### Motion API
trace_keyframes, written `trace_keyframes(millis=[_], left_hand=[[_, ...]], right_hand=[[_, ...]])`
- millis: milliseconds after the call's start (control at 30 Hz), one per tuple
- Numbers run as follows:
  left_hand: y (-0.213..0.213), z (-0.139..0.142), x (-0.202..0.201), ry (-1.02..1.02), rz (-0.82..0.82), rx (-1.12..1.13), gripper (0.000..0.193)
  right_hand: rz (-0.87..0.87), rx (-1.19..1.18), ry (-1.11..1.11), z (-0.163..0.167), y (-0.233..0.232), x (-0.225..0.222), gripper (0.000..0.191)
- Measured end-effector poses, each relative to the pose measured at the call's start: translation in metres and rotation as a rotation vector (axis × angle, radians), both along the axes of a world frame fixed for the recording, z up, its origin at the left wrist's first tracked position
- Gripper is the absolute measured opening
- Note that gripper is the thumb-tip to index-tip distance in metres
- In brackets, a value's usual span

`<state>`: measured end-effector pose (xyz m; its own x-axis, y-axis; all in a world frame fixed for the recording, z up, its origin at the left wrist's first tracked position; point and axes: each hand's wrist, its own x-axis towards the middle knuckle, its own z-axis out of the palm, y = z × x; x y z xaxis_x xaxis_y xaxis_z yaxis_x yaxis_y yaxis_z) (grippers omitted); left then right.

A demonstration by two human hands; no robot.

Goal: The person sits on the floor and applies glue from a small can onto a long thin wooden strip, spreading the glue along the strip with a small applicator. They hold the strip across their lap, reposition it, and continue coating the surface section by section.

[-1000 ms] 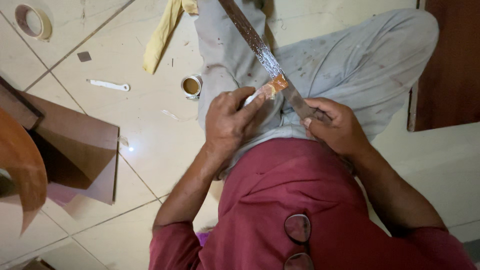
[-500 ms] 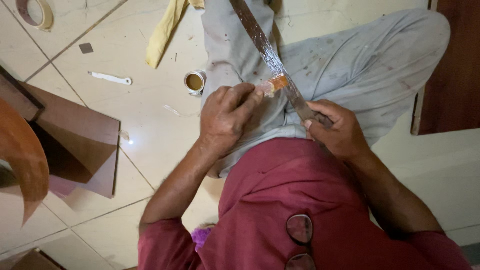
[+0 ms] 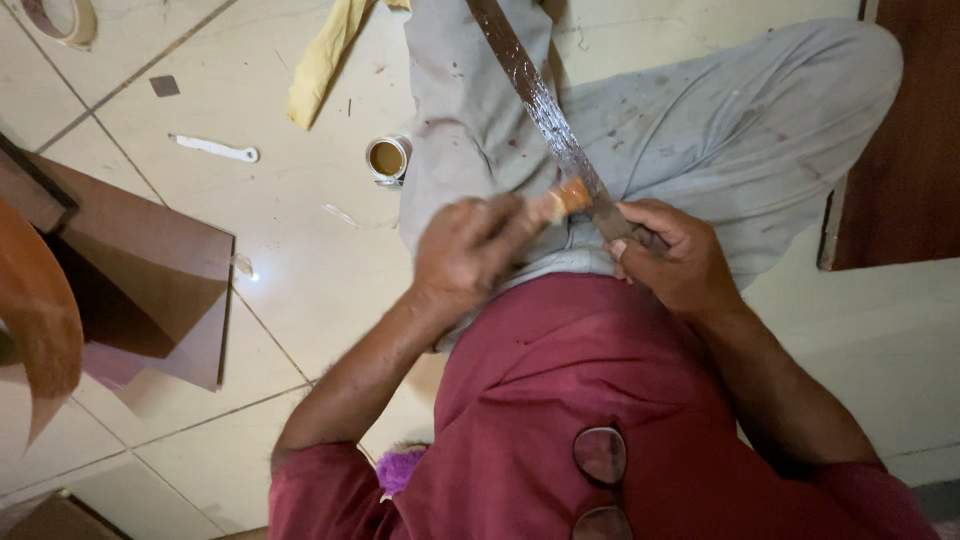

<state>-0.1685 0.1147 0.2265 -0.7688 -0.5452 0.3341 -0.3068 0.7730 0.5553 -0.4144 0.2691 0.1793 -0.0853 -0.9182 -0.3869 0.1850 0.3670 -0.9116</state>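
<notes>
1. A person is sitting on the tiled floor (image 3: 300, 250) with legs crossed in grey trousers (image 3: 720, 130); a long thin strip (image 3: 535, 100) is lying slanted across the lap, and its top end is running out of the picture, so I cannot tell how long it is.
2. The left hand (image 3: 470, 255) is curling shut around a small brush (image 3: 568, 195); only the orange tip is peeking out past the fingers, and the handle is hiding inside the fist; the tip is touching the strip.
3. The right hand (image 3: 675, 255) is closing around the low end of the strip, just beside the brush; the fingers are wrapping over it, so that end is hiding under the hand.
4. A small open tin (image 3: 388, 158) with brown stuff inside is standing on the floor just beside the left knee; what the stuff is, I cannot tell.
5. A yellow cloth (image 3: 325, 55) is lying near the tin, and its top is cut off by the edge; a little white stick (image 3: 215, 149) is lying farther left.
6. A roll of tape (image 3: 62, 18) is sitting in the far corner, half cut off.
7. Brown boards (image 3: 150, 290) are lying at the left; something orange and blurry is covering part of them.
8. Glasses (image 3: 600, 470) are hanging on the red shirt (image 3: 560, 400).
</notes>
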Motion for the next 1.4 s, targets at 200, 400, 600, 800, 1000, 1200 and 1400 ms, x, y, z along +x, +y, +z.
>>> trace_keyframes(millis=[200, 400, 600, 800, 1000, 1200, 1400], left_hand=[[-0.009, -0.004, -0.002, -0.037, 0.018, 0.017, 0.022], [0.0, 0.004, -0.009, 0.013, -0.03, 0.01, 0.031], [-0.021, -0.009, -0.001, -0.051, 0.018, -0.043, 0.028], [-0.054, -0.037, 0.005, 0.191, 0.374, 0.31, 0.025], [-0.07, -0.074, -0.016, 0.629, 0.635, 1.149, 0.032], [-0.056, -0.089, -0.018, 0.583, 0.536, 1.088, 0.032], [-0.028, -0.084, -0.014, 0.422, 0.443, 0.98, 0.029]], right_hand=[[-0.026, 0.043, 0.016, 0.004, -0.002, 0.003, 0.043], [0.019, 0.016, 0.04, 0.01, -0.004, 0.002, 0.042], [0.026, 0.014, 0.099, 0.01, -0.007, 0.004, 0.04], [-0.049, 0.004, -0.01, 0.008, -0.006, 0.008, 0.044], [-0.034, 0.063, 0.003, 0.011, -0.004, 0.006, 0.043], [0.035, -0.001, 0.051, 0.019, -0.007, 0.004, 0.043], [0.03, -0.003, 0.027, 0.022, -0.008, 0.005, 0.045]])
